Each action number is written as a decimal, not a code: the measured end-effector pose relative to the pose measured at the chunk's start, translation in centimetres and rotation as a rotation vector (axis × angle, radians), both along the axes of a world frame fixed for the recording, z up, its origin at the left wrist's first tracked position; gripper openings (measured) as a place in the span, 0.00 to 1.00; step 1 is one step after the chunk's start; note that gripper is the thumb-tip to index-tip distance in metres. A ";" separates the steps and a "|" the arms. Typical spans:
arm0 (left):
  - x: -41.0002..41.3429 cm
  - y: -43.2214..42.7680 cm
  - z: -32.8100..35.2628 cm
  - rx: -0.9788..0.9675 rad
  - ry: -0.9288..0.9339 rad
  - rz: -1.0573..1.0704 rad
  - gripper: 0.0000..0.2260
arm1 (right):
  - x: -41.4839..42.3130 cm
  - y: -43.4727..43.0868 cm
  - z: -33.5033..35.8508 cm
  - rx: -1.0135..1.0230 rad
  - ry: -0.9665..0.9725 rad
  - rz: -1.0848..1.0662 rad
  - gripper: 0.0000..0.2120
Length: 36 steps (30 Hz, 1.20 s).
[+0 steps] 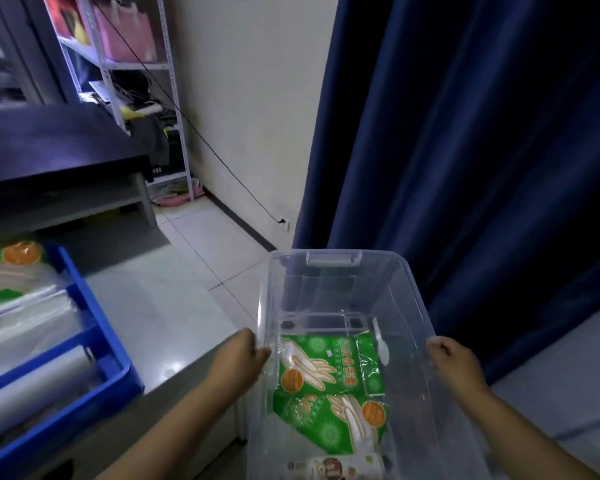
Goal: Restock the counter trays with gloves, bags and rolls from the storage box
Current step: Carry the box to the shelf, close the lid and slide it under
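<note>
A clear plastic storage box (pixel 340 271) is held up in front of me over the floor. My left hand (pixel 245 355) grips its left rim and my right hand (pixel 452 358) grips its right rim. Inside lie two green glove packs (pixel 326 368) with an orange dot each, and a small printed pack (pixel 336 467) at the near end. On the counter at left stands a blue divided tray (pixel 94 327). It holds a green glove pack (pixel 11 261), clear bags (pixel 25 317) and a grey roll (pixel 32 386).
A grey counter top (pixel 160 323) runs under the tray. A dark blue curtain (pixel 482 150) hangs at right. A white metal shelf unit (pixel 136 81) stands at the back left, and a black cable (pixel 222 161) runs down the wall to a socket. Pale floor tiles lie below.
</note>
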State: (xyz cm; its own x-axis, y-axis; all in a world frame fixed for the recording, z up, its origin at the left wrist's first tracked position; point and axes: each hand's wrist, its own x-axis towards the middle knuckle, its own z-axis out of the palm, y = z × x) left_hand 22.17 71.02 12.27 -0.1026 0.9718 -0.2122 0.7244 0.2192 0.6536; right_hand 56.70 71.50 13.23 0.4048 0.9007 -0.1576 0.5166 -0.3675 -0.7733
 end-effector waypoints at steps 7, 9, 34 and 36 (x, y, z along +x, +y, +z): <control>-1.8 9.9 1.2 0.058 0.017 -0.003 0.11 | -2.8 9.8 1.6 -0.003 0.049 -0.070 0.08; -2.1 12.3 1.3 0.060 0.019 0.010 0.10 | -3.3 12.5 2.1 0.005 -0.015 -0.048 0.11; -6.5 37.6 -0.3 -0.036 -0.127 0.793 0.06 | -13.2 55.8 -1.5 0.013 -0.090 0.694 0.08; -8.1 39.2 -0.7 -0.039 -0.103 0.840 0.06 | -15.2 58.1 -1.8 0.001 -0.101 0.750 0.05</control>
State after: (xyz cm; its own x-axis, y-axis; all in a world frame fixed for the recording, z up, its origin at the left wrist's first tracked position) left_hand 14.05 110.19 11.55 -0.7659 0.5730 -0.2917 0.2477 0.6816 0.6885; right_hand 41.52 129.63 11.40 -0.3039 0.9406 -0.1517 0.6964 0.1106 -0.7091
